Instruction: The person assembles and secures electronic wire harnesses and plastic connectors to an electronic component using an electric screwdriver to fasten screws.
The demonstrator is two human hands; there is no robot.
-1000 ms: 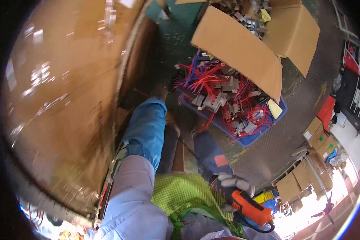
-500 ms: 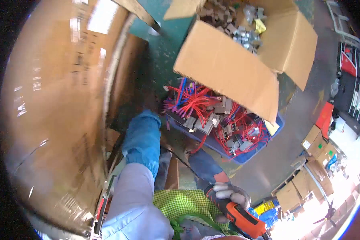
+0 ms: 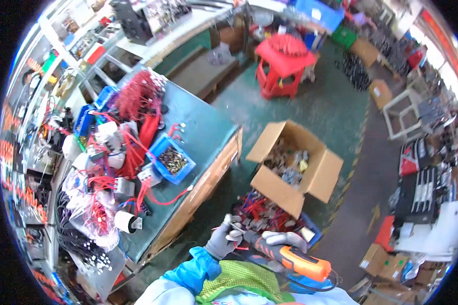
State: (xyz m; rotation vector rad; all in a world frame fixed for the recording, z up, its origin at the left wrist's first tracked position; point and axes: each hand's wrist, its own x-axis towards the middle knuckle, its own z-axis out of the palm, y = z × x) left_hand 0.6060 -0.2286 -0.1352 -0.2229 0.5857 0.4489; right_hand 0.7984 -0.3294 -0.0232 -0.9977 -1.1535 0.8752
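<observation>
My right hand [image 3: 289, 241], in a grey glove, is wrapped round an orange and black electric screwdriver [image 3: 305, 264]. Its dark front end points left, toward my other hand. My left hand [image 3: 222, 240], also gloved and with a blue sleeve cover above the wrist, pinches a small metallic part with a red wire by the tool's tip. The part's exact kind is too small to tell. Just beyond both hands, a blue bin [image 3: 314, 235] holds red-wired grey parts [image 3: 263, 213]. An open cardboard box [image 3: 279, 189] with small metal pieces stands beyond it, one flap over the bin.
To my left stands a workbench [image 3: 208, 119] with red wire bundles [image 3: 140, 99], a blue tray of small metal pieces [image 3: 172, 161] and a white roll [image 3: 126, 222]. A red stool [image 3: 285, 63] is farther off. Cartons [image 3: 384, 262] and black equipment [image 3: 417, 190] line the right.
The view has lifted, showing the bench and room. My left arm, stretched forward with its hand hidden, has drawn back to the screwdriver's tip. My right hand still holds the screwdriver.
</observation>
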